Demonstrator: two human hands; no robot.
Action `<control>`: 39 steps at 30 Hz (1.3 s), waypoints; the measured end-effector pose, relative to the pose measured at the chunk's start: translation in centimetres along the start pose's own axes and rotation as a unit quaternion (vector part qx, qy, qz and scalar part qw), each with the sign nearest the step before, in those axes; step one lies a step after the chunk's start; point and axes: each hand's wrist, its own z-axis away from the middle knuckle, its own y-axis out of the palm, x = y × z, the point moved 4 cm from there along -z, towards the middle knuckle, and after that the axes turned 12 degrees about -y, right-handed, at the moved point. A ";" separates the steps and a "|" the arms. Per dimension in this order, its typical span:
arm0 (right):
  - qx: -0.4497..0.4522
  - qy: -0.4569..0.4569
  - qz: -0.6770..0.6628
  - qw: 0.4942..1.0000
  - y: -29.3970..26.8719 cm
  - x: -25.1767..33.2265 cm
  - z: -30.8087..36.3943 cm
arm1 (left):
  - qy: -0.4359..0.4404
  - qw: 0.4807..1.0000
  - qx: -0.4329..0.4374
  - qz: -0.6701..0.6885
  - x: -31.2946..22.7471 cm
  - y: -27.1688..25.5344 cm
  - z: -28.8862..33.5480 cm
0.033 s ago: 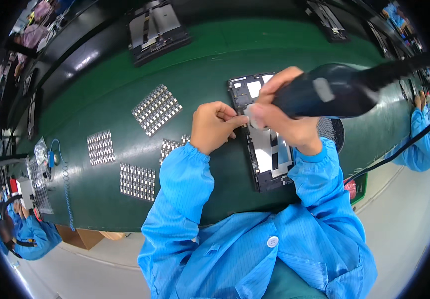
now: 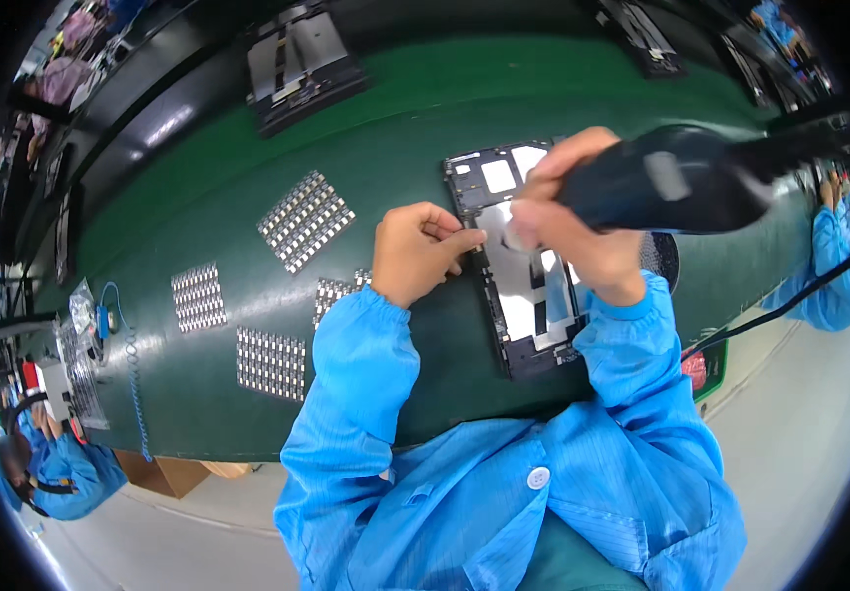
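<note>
A flat black tablet chassis (image 2: 526, 340) with a silvery inner plate lies in front of me, its long axis pointing away. At its left edge, my left hand (image 2: 417, 251) has thumb and forefinger pinched together; whatever sits between them is too small to make out. My right hand (image 2: 583, 241) is wrapped round a black electric screwdriver (image 2: 676, 177) held above the chassis. A ribbed cord leaves the tool toward the upper right. The right fingertips are blurred and the tool's tip is hidden. Left of my left hand lie panels of small parts, one of them a tilted grid (image 2: 305, 222).
More panels of small parts (image 2: 271, 362) lie at left on the green table (image 2: 376, 394). Other chassis (image 2: 305, 69) stand along the back. A coiled blue cord (image 2: 132, 364) hangs at far left. A round dark mesh object (image 2: 659, 261) is behind my right wrist. Co-workers sit at both sides.
My right hand and the screwdriver have shifted slightly right, away from my left fingertips, uncovering more of the silvery plate. My left hand stays pinched at the chassis edge.
</note>
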 end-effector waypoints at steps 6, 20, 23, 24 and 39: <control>-0.105 -0.078 0.035 0.991 -9.7 4.7 2.0 | -0.023 1.000 -0.015 0.012 0.0 0.5 0.1; -0.178 0.009 0.022 0.984 -15.5 3.1 7.2 | -0.017 0.999 -0.038 0.016 0.2 0.5 0.1; -0.131 0.009 0.075 0.988 -15.5 3.2 7.0 | -0.016 0.999 -0.041 0.011 0.3 0.4 0.1; -0.128 0.005 0.080 0.989 -15.5 3.1 7.0 | -0.016 0.999 -0.040 0.013 0.3 0.5 0.1; -0.153 0.053 0.066 0.985 -15.1 3.0 7.2 | -0.019 0.999 -0.044 0.008 0.2 0.7 0.2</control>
